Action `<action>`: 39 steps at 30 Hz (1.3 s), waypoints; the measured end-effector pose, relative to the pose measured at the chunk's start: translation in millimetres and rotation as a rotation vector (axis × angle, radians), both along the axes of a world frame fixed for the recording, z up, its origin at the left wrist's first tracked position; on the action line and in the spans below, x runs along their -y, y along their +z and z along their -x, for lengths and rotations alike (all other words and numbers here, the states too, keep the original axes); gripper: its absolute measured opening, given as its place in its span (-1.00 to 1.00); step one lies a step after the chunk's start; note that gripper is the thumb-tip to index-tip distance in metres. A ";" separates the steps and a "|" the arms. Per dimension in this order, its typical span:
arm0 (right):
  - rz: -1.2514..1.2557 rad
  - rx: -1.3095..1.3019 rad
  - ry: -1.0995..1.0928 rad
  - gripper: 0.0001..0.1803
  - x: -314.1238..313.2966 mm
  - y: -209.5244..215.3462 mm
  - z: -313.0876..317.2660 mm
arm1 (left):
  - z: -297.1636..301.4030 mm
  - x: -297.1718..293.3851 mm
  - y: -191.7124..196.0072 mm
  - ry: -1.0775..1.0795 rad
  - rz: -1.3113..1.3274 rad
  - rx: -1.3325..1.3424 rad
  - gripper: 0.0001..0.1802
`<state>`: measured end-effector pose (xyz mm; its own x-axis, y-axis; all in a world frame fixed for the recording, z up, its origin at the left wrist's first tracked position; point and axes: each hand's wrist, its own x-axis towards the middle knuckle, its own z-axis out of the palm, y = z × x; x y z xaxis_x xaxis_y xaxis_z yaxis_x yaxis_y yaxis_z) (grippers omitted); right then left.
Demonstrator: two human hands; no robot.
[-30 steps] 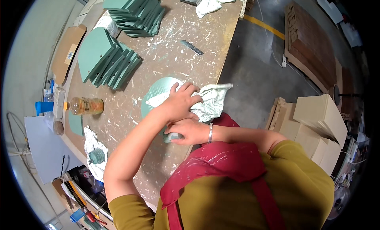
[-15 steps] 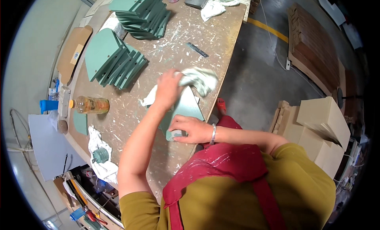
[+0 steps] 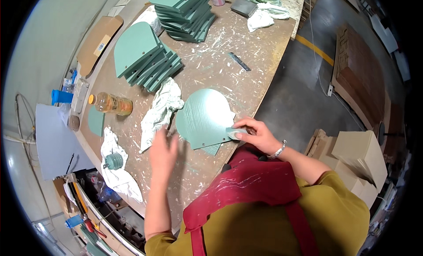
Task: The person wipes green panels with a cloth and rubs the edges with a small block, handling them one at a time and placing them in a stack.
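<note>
A green panel [image 3: 205, 115] with one rounded end and small holes along its straight edge lies on the worktable, its surface shining with fine streaks. At its right corner my right hand [image 3: 259, 136] pinches a small pale grey-green pad [image 3: 235, 132], whose exact kind I cannot make out. Part of another green piece [image 3: 212, 149] shows from beneath the panel. My left hand [image 3: 163, 152] is off the panel to the left, slightly blurred, thumb and fingers apart. Just beyond its fingertips a crumpled white cloth [image 3: 162, 108] lies on the table.
Stacks of green panels [image 3: 136, 49] [image 3: 180, 13] stand at the far left. A yellow-capped bottle [image 3: 113, 104] lies on its side, near a second white cloth [image 3: 116, 168] with a ribbed green object [image 3: 113, 161]. A dark strip [image 3: 239, 61] lies beyond the panel. Cardboard boxes [image 3: 359, 157] stand right.
My left hand has let go of the white cloth, now lying left of the panel, and drawn back. The panel lies turned, rounded end away. My right hand has moved right.
</note>
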<state>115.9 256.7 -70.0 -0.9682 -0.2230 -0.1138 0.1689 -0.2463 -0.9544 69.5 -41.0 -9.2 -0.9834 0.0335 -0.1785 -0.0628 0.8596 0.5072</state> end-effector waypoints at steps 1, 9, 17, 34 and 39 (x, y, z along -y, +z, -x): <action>0.019 0.086 0.057 -0.73 0.1 1.9 -0.8 | -14.6 -9.3 -10.9 0.026 -0.109 0.098 -0.39; 0.054 0.207 0.114 -0.69 -12.5 26.8 30.3 | -18.7 -57.4 -25.6 -0.190 -0.094 -0.098 -0.32; -0.004 0.080 -0.106 -0.70 -38.2 10.3 159.4 | 59.2 -79.3 -44.1 -0.219 0.046 -0.396 -0.36; 0.094 0.339 0.067 -0.71 -4.1 5.9 75.9 | -62.9 -76.4 -69.1 -0.462 0.213 -0.233 -0.40; -0.429 -0.073 0.120 -0.71 -4.5 12.7 96.1 | -84.4 -58.4 -71.7 -0.507 0.121 -0.221 -0.45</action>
<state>19.8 261.2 -57.3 -0.9473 -0.2816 -0.1526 0.1005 0.1912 -0.9764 153.9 17.4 -80.9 -0.8640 0.5034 -0.0022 0.4695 0.8073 0.3576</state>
